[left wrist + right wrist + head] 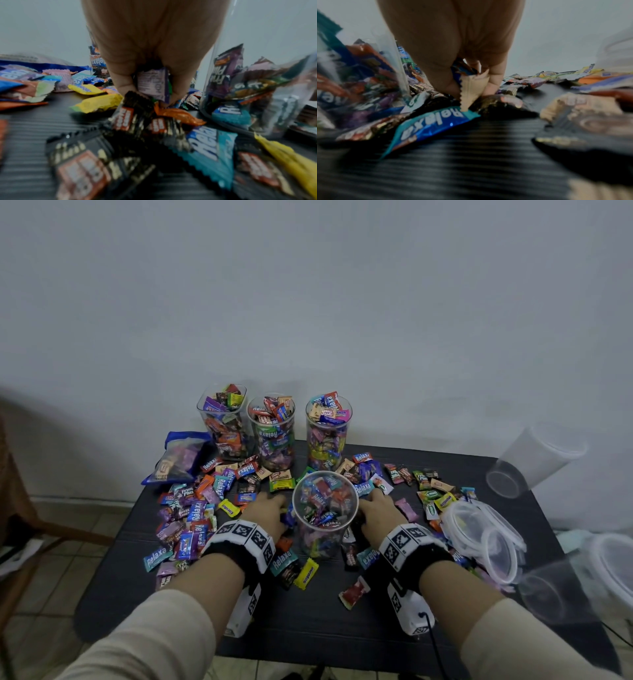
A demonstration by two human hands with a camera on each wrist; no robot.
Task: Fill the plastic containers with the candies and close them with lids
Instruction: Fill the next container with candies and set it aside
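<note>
A clear plastic container (324, 513), partly filled with wrapped candies, stands open at the table's middle. My left hand (265, 508) is just left of it, low on the table. In the left wrist view its fingers (123, 86) curl round several candies (153, 85), a purple one foremost. My right hand (376, 513) is on the container's right side. In the right wrist view this hand's fingers (494, 81) pinch a beige wrapper and a blue candy (474, 86). Loose candies (195, 515) lie all round. Three full containers (272, 433) stand open at the back.
A blue candy bag (178, 457) lies at the back left. Clear lids (486, 539) are stacked at the right, with empty containers (534, 460) lying beyond the table's right edge. The black table (308, 625) is bare near me. A wall stands close behind.
</note>
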